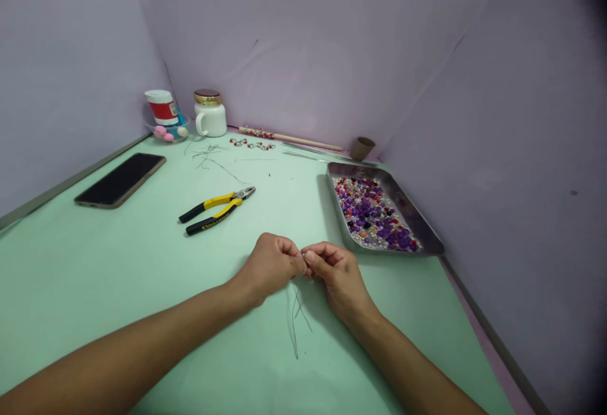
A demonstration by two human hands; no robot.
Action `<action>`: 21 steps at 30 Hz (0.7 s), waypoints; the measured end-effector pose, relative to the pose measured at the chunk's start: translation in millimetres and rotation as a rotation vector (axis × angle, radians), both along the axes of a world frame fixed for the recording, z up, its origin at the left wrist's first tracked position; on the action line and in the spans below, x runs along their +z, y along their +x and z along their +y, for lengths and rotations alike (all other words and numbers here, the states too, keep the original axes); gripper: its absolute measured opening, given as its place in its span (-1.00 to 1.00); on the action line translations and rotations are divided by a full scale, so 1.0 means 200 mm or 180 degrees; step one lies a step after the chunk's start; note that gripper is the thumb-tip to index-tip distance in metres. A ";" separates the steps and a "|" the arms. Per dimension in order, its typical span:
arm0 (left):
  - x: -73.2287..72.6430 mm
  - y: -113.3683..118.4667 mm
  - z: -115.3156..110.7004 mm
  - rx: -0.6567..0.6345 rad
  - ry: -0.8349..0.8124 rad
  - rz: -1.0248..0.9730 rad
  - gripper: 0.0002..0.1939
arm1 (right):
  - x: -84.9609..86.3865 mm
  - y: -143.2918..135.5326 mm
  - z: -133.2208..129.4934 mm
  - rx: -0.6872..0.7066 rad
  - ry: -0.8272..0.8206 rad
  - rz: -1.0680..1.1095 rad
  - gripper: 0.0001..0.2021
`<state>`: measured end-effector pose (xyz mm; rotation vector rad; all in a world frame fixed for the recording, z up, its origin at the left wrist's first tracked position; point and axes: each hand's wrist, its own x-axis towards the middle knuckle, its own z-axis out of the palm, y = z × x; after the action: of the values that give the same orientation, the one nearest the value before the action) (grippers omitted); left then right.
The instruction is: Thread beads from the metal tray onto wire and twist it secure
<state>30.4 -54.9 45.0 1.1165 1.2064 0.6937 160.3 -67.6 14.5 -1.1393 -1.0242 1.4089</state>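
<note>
Your left hand (271,264) and right hand (332,269) both pinch thin wire (294,314) above the worktop (142,276). No bead from the bead tray (429,238) shows on its hanging ends; the pliers (217,209) lie unused.

Thin dark wire strands (294,314), pinched at top, loose ends trailing down onto the green table (142,276)

Two bare forearms, no sleeves in sight. The left hand (270,267) and right hand (334,276) wear no gloves, rings, watch or bracelets. Short, unpainted nails show on the fingers (315,257); wrists behind the fingers are uncovered.
</note>
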 end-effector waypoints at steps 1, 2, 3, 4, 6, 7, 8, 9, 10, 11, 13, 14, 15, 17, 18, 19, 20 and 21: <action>0.00 0.00 0.00 -0.0001 -0.0033 0.0016 -0.94 | 0.00 0.00 0.00 0.0006 0.0016 -0.0006 -0.88; 0.00 0.00 0.00 -0.0008 -0.0073 0.0031 -0.94 | 0.00 0.00 0.00 0.0009 0.0015 -0.0008 -0.88; -0.01 -0.01 0.00 -0.0028 -0.0119 0.0028 -0.92 | 0.00 0.01 0.00 0.0002 0.0002 -0.0007 -0.88; -0.01 -0.01 0.01 -0.0061 -0.0159 0.0003 -0.91 | 0.00 0.01 0.00 -0.0001 -0.0015 -0.0008 -0.87; -0.01 -0.01 0.01 -0.0142 -0.0189 -0.0100 -0.89 | 0.00 0.02 0.00 -0.0005 -0.0024 -0.0019 -0.86; -0.02 -0.01 0.01 -0.0172 -0.0177 -0.0161 -0.89 | 0.00 0.03 0.00 -0.0008 -0.0013 -0.0027 -0.87; -0.02 -0.02 0.01 -0.0184 -0.0145 -0.0215 -0.88 | 0.00 0.03 0.00 -0.0011 0.0010 -0.0035 -0.87; -0.02 -0.02 0.01 -0.0187 -0.0102 -0.0252 -0.88 | 0.00 0.03 0.00 -0.0014 0.0032 -0.0038 -0.87; -0.02 -0.02 0.01 -0.0177 -0.0058 -0.0251 -0.87 | 0.00 0.03 0.00 -0.0011 0.0044 -0.0034 -0.87; -0.02 -0.02 0.01 -0.0164 -0.0022 -0.0217 -0.86 | 0.00 0.03 0.01 -0.0007 0.0044 -0.0023 -0.87; -0.01 -0.01 0.01 -0.0152 -0.0002 -0.0104 -0.86 | 0.01 0.03 0.01 0.0002 0.0011 0.0023 -0.87; -0.01 -0.01 0.01 -0.0157 -0.0009 -0.0046 -0.87 | 0.01 0.03 0.01 0.0007 -0.0022 0.0045 -0.87; -0.01 -0.01 0.01 -0.0168 -0.0020 0.0002 -0.88 | 0.02 0.03 0.01 0.0011 -0.0062 0.0061 -0.87; -0.01 -0.02 0.01 -0.0218 -0.0043 0.0054 -0.90 | 0.02 0.03 0.00 0.0012 -0.0116 0.0057 -0.87; -0.01 -0.02 0.01 -0.0266 -0.0063 0.0063 -0.90 | 0.03 0.03 0.00 0.0011 -0.0128 0.0047 -0.87; -0.01 -0.02 0.01 -0.0325 -0.0094 0.0059 -0.89 | 0.03 0.03 0.00 0.0010 -0.0133 0.0038 -0.88; -0.02 -0.02 0.02 -0.0388 -0.0142 0.0036 -0.89 | 0.03 0.03 0.00 0.0014 -0.0134 0.0033 -0.88; -0.02 -0.02 0.02 -0.0447 -0.0195 -0.0002 -0.88 | 0.03 0.03 0.00 0.0027 -0.0135 0.0031 -0.88</action>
<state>25.5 -50.7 41.3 1.1378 1.1297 0.5466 167.2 -67.4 20.9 -1.1589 -0.9975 1.4475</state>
